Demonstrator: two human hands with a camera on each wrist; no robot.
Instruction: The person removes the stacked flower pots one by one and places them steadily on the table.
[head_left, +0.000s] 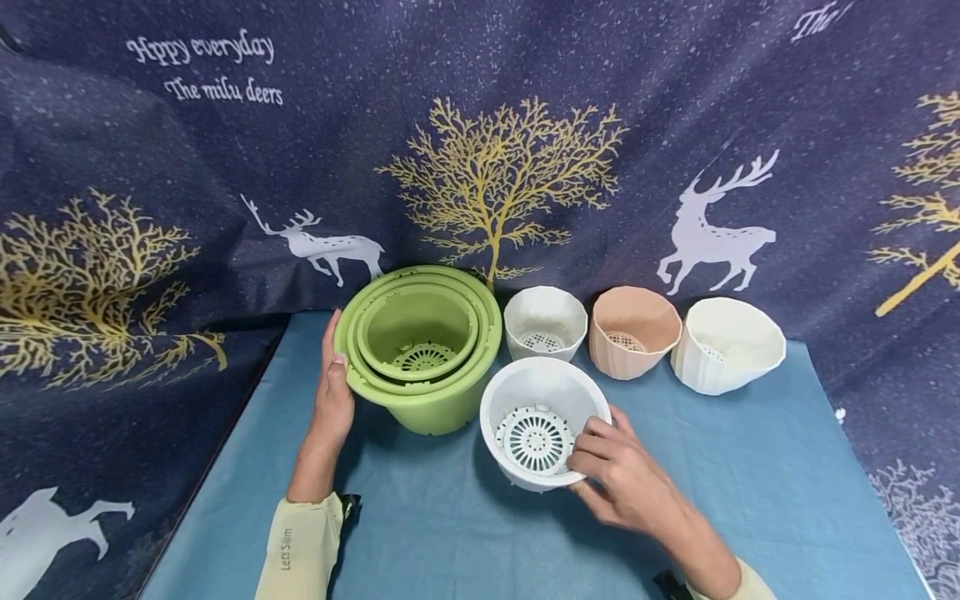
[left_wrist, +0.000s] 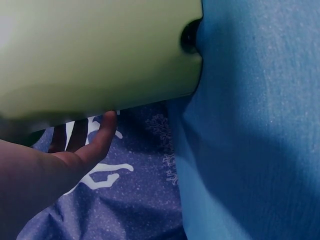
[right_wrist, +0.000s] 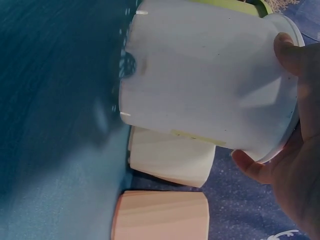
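Left hand [head_left: 332,400]: flat against the green pot stack [head_left: 420,346], centre frame, steadying its rim.
Right hand [head_left: 622,475]: grip pinches the white pot [head_left: 536,421], lower centre, tilted.
Advice: keep the stack braced; lift the white pot level.

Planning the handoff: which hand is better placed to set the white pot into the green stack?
Right. The right hand already grips the white pot by its rim, beside the green pots; the left hand only steadies their rim.
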